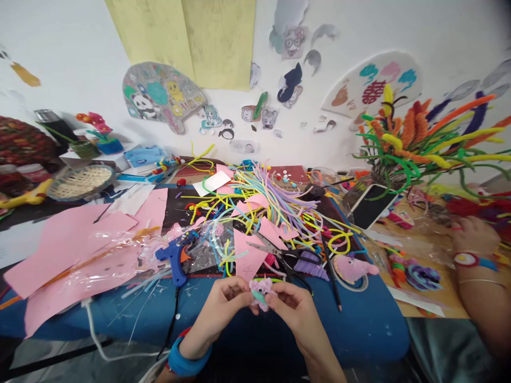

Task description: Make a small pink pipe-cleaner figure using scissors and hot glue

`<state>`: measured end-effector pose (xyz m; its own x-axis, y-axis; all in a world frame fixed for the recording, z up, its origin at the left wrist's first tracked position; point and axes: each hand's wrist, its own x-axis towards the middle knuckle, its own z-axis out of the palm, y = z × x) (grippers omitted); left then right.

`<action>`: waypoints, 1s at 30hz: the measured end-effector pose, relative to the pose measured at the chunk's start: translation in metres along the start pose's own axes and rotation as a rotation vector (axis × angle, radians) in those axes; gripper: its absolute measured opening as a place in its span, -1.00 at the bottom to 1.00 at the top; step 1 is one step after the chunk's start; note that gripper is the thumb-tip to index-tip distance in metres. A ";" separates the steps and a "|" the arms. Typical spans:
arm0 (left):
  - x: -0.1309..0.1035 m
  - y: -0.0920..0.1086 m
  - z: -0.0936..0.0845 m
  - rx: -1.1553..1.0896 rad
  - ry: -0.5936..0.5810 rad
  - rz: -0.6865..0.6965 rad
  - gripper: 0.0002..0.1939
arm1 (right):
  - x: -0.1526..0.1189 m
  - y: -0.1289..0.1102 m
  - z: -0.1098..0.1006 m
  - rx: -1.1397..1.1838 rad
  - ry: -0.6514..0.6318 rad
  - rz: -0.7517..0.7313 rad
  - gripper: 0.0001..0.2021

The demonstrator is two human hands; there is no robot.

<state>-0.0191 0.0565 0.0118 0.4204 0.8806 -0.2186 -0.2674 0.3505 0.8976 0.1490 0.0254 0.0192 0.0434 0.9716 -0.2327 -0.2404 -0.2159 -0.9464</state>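
A small pink fuzzy figure (pixel 261 294) with dark eyes and a mint-green band is held near the table's front edge. My left hand (pixel 228 304) pinches its left side, with a blue band around the wrist. From the right, my right hand (pixel 294 308) grips the figure's other side between thumb and fingers. Just beyond it lie black-handled scissors (pixel 285 257) and a cut piece of pink paper (pixel 246 255). A blue glue gun (pixel 175 261) rests to the left of my hands.
Colourful pipe cleaners (pixel 275 186) are heaped mid-table. Pink sheets (pixel 67 250) cover the left. A phone (pixel 369 206) leans by a vase of fuzzy stems at right, where another person's arm (pixel 479 276) rests. A pencil (pixel 335 290) lies near the front.
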 end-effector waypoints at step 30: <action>0.001 0.008 -0.036 -0.113 0.506 0.177 -0.74 | 0.080 0.003 0.031 -1.298 -0.262 -0.767 -0.72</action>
<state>-0.0523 0.0720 0.0046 -0.1016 0.9629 -0.2499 -0.3996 0.1905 0.8967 0.1221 0.1052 0.0050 -0.4427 0.8443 0.3019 0.7534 0.5328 -0.3853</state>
